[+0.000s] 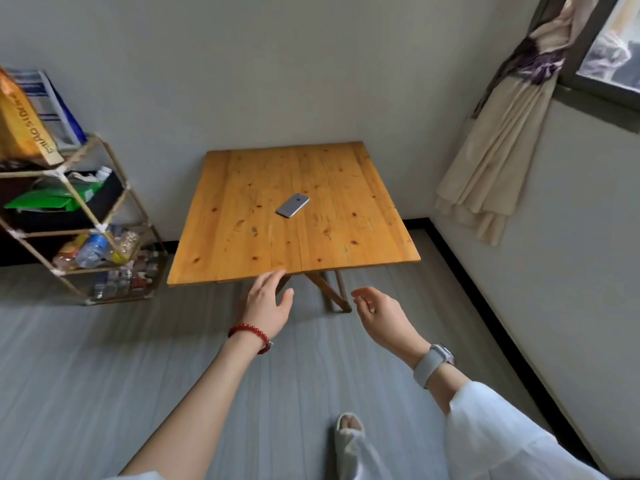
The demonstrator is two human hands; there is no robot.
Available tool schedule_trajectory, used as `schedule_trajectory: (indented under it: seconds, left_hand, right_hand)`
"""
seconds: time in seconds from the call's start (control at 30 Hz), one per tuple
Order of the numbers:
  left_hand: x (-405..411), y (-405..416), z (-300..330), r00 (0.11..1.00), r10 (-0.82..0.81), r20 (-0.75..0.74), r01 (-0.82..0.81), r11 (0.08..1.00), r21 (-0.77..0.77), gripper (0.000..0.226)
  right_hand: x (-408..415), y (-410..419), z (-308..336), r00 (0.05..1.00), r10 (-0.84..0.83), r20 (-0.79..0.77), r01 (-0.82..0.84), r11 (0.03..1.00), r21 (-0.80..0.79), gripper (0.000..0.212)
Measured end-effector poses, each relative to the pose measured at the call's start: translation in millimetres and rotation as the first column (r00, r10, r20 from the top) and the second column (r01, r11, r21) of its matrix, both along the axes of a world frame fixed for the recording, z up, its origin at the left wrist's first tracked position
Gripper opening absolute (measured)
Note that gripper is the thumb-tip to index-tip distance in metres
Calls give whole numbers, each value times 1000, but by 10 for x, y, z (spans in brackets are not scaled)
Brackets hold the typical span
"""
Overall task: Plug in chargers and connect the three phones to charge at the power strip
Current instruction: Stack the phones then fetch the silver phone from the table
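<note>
Phones: one grey phone (293,205), lying mid-frame on the wooden counter (242,244).
Hands: two, both empty; left hand (268,301) fingers relaxed, right hand (379,313) loosely curled.

Both grips hang over open floor (138,358), just short of the bench (242,244). The left grip (266,303) has its fingertips at the near edge, and the wide wooden top ahead of it carries only a grey phone (293,205) lying flat, well beyond the fingers. The right grip (377,313) sits over bare floor, with the crossed legs (329,292) just ahead and below it. Off to the left stands a cluttered rack (86,216), well apart. To the right, a wall and hanging curtain (495,161) close that side in.
</note>
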State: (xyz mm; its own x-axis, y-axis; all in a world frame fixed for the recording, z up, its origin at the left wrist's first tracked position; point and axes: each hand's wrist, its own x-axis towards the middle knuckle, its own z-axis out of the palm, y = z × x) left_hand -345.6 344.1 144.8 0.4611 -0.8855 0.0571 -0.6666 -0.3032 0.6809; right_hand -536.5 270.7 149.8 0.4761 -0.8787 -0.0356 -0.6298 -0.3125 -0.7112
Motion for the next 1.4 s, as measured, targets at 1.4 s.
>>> schedule_trajectory:
  seconds: [1.4]
  left_hand:
    - [3709, -3947, -2334, 939, -251, 236, 27, 736, 677, 101]
  right_hand:
    - [4433, -4378, -1827, 773, -511, -376, 634, 614, 469, 46]
